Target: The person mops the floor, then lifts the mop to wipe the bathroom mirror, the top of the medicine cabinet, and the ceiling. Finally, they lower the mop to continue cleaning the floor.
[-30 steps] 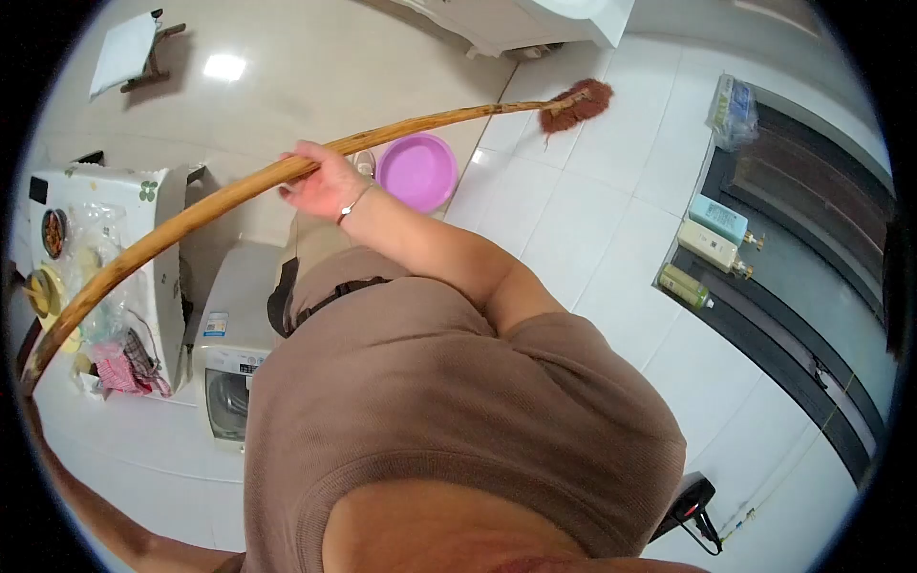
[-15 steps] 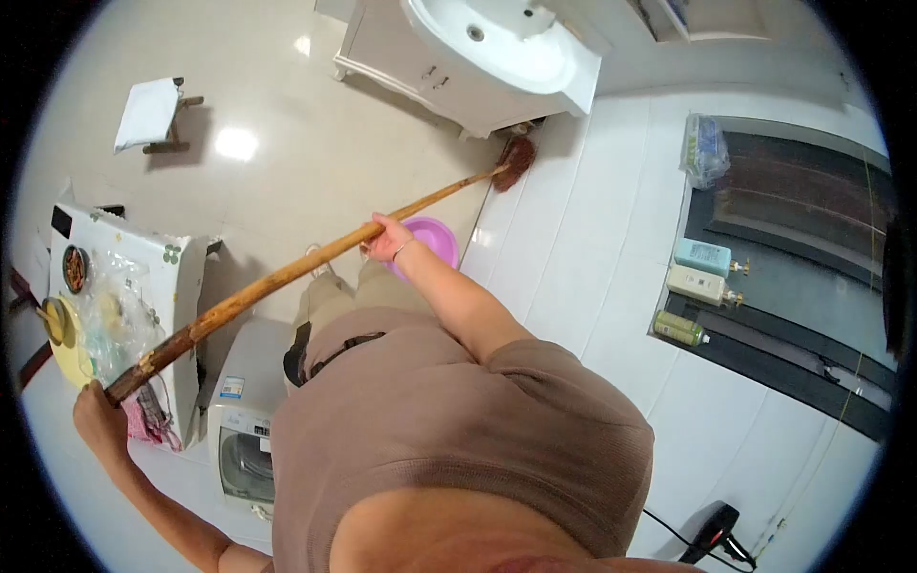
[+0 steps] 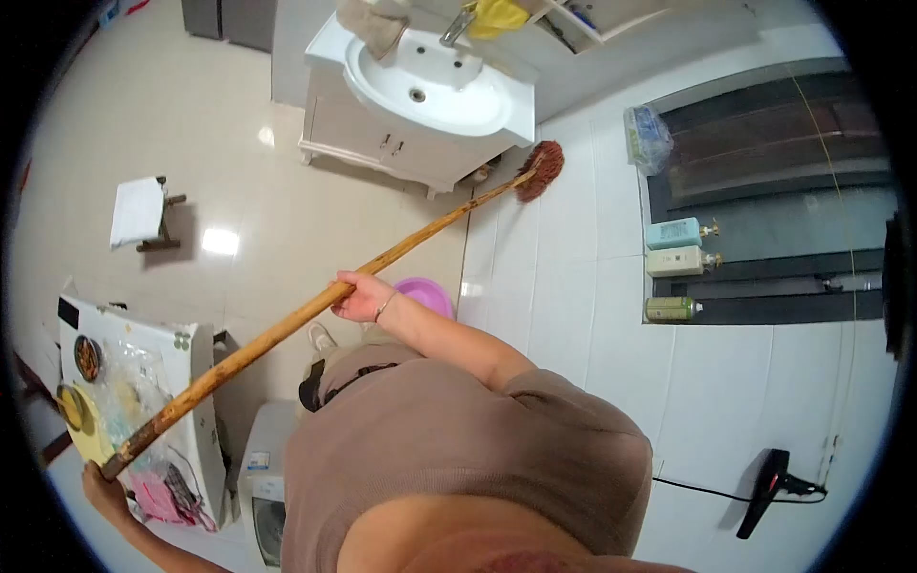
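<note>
A long-handled mop [image 3: 287, 323] with a rough wooden pole runs diagonally across the view. Its reddish-brown shaggy head [image 3: 543, 174] is against the white wall, right of the washbasin cabinet. My right hand [image 3: 359, 297] is wrapped around the pole near its middle, above the pink basin [image 3: 425, 295]. At the lower left, my left hand [image 3: 103, 485] closes on the dark butt end of the pole, beside the cluttered white appliance top. Part of the left hand's grip is hidden.
A washbasin cabinet [image 3: 382, 153] stands ahead, and a small stool [image 3: 139, 212] sits on the floor. Bottles [image 3: 674, 233] line the window ledge at right. A hair dryer [image 3: 772, 489] hangs on the wall; a washing machine [image 3: 263, 487] is at lower left.
The mop head has moved higher along the wall, away from the floor edge. Both hands still grip the pole. My view has shifted, showing more of the washbasin.
</note>
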{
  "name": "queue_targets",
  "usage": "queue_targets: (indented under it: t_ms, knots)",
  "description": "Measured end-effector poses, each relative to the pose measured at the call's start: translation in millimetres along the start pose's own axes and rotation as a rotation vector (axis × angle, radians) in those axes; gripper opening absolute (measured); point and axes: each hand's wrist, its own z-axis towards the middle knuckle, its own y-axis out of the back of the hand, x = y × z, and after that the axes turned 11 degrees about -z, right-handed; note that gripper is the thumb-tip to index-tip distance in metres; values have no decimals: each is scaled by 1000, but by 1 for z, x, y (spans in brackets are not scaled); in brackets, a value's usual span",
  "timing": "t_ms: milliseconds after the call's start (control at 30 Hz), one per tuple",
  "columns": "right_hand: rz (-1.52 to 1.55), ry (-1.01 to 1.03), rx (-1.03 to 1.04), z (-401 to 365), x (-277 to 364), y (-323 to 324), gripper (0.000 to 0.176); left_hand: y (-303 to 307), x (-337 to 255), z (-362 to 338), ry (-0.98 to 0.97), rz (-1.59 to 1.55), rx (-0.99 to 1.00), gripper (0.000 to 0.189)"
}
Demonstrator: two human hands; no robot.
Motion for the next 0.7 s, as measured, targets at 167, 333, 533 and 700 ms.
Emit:
queue_targets:
  t_ms: [167,333,533,700]
  knots:
    - [-159,75,-61,-35,0,-19,19,-36,6,-43,191,-62,54,8]
    - [-173,119,-32,-64,5,-35,16,-37,-9,-62,207,-81,101,11]
    - [-220,240,109,-95,24,-52,13,-59,7,-68,412,-123,322,15]
    - [-251,428,127,-132,47,-67,9,99,-216,-5,704,150,263,17]
